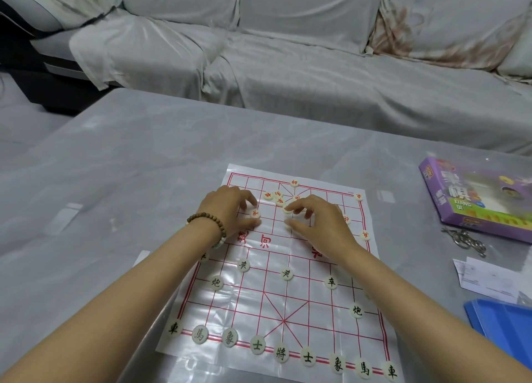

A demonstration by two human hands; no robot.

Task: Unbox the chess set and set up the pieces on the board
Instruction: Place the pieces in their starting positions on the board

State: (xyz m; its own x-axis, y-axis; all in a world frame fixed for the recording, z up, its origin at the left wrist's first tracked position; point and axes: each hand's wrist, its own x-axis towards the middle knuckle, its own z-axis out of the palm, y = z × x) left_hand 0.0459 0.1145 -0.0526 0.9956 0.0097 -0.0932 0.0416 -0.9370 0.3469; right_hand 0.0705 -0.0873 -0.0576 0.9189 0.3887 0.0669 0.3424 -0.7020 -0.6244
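Note:
A plastic sheet board (311,319) with a red grid lies on the grey table. Cream pieces with dark characters line its near edge, such as the middle one (281,354), and a few more stand in the rows above. Red-lettered pieces lie loosely clustered at the far side (278,200). My left hand (227,209), with a bead bracelet on the wrist, hovers curved over the far left; one red piece (255,214) lies flat between its thumb and index finger, with gaps showing. My right hand (319,224) touches another cream piece (286,209) with its index fingertip, thumb apart.
The purple chess box (472,198) sits at the table's right, with metal rings (466,240), paper slips (486,279) and a blue tray (506,322) in front of it. A cloth-covered sofa (288,65) stands beyond the far table edge.

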